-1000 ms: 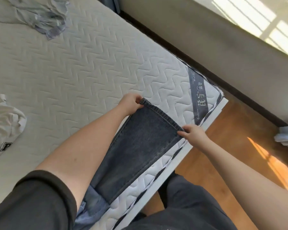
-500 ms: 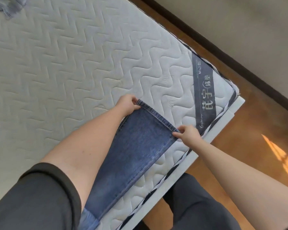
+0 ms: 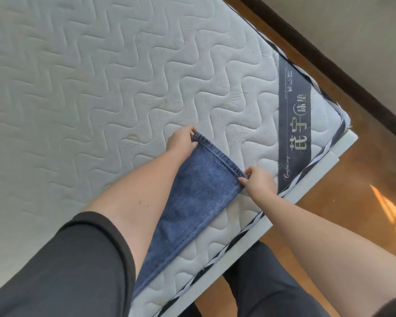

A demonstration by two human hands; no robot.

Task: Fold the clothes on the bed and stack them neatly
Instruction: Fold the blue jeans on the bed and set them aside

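A pair of blue jeans (image 3: 197,202) lies flat along the near edge of the quilted white mattress (image 3: 89,88), legs stretched toward the bed's corner. My left hand (image 3: 181,141) pinches the far corner of the leg hem. My right hand (image 3: 258,181) pinches the near corner of the same hem, close to the mattress edge. The hem is pulled straight between both hands. My left arm and dark sleeve hide the upper part of the jeans.
A dark label band (image 3: 295,124) crosses the mattress corner. The white bed frame (image 3: 343,145) juts out beyond the mattress. Wooden floor (image 3: 364,202) and a dark skirting board (image 3: 329,60) lie to the right. My dark trousers (image 3: 272,282) stand against the bed.
The camera has tilted down and right, so the other clothes have left the view. Both hands keep their pinch on the hem and have drawn it a little toward the corner.
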